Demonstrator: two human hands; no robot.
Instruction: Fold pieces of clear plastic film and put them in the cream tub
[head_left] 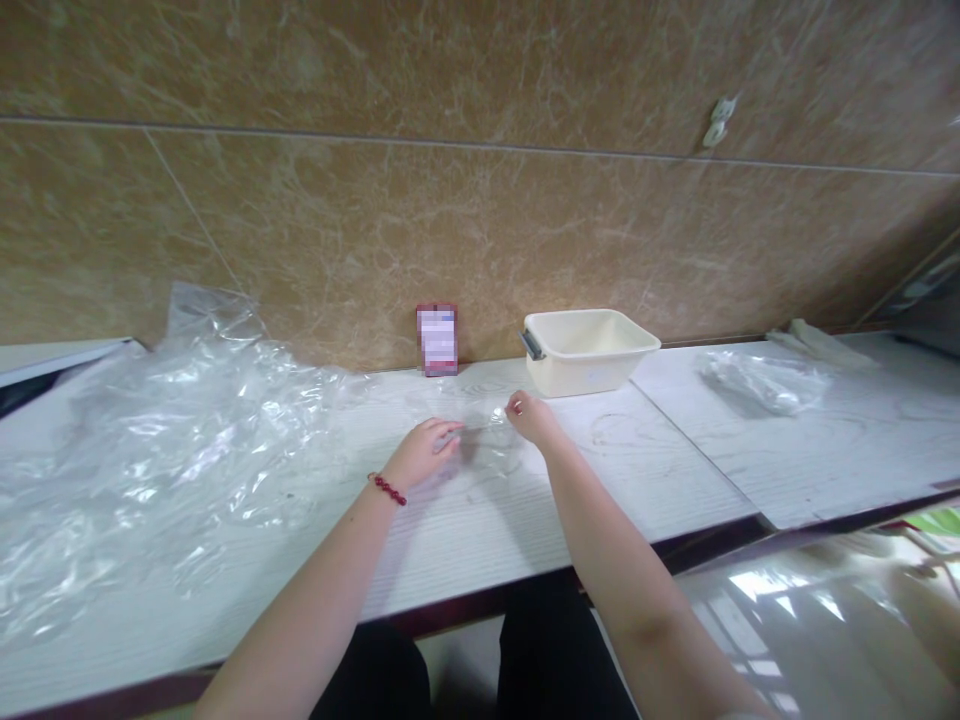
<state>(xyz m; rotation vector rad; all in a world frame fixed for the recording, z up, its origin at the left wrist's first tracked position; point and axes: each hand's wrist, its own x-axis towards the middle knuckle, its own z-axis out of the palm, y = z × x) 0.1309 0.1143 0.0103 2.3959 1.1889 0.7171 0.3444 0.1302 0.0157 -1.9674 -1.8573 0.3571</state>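
right hand (531,416) pinches the edge of the clear plastic bag (486,442), which lies flat between both hands. left hand (426,450) rests fingertips on it, can't tell if gripping. cream tub (600,372) sits just beyond the right hand.

A small clear plastic bag (484,445) lies flat on a white wood-grain tabletop (600,470), spread between the person's left hand (426,450) and right hand (529,416). The film is transparent and almost colourless, so the table's grain shows straight through it. Only faint creases and a few pale glints mark where it sits. The left fingertips rest on its left side, and the right fingers pinch it at its upper right corner. Its exact edges are hard to trace against the pale surface beneath.
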